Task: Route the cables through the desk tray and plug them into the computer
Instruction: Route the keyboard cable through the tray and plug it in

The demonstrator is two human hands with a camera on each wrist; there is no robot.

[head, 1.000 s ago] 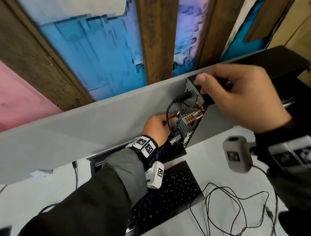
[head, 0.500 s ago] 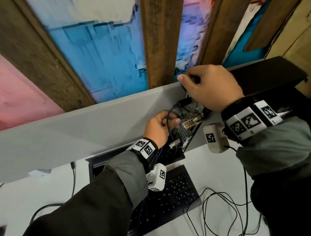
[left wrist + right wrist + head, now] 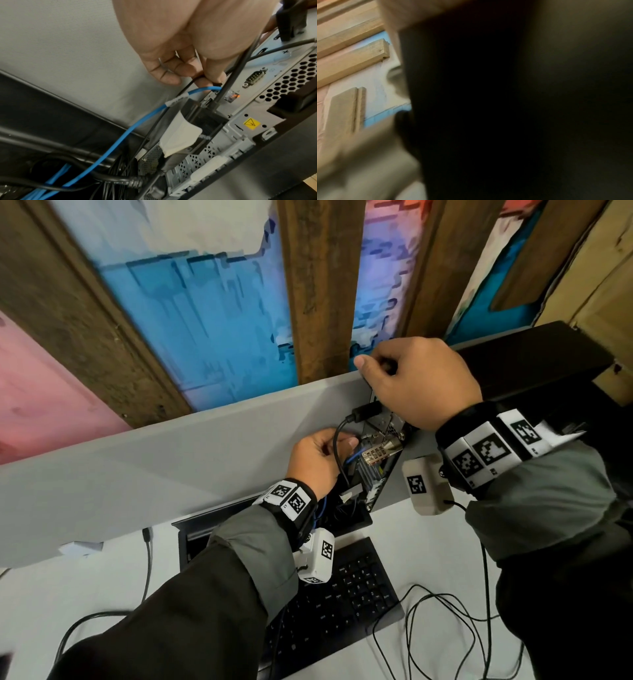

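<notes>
Black cable plug [image 3: 216,84] is pinched by the left hand [image 3: 317,462] at the computer [image 3: 267,86] rear panel. The computer's top edge is gripped by the right hand [image 3: 419,385], fingers curled.

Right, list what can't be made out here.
- Right hand grip: head view shows only its back; right wrist view is dark and blurred.
- Port the plug in the left hand goes to: left wrist view, cables cross it.
- Tray inside: head view, left sleeve covers it.

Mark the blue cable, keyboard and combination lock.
blue cable [image 3: 120,136]: left wrist view, mid-run of its sheath.
keyboard [image 3: 346,601]: head view, its keys.
combination lock [image 3: 376,454]: head view, its dial wheels.
</notes>
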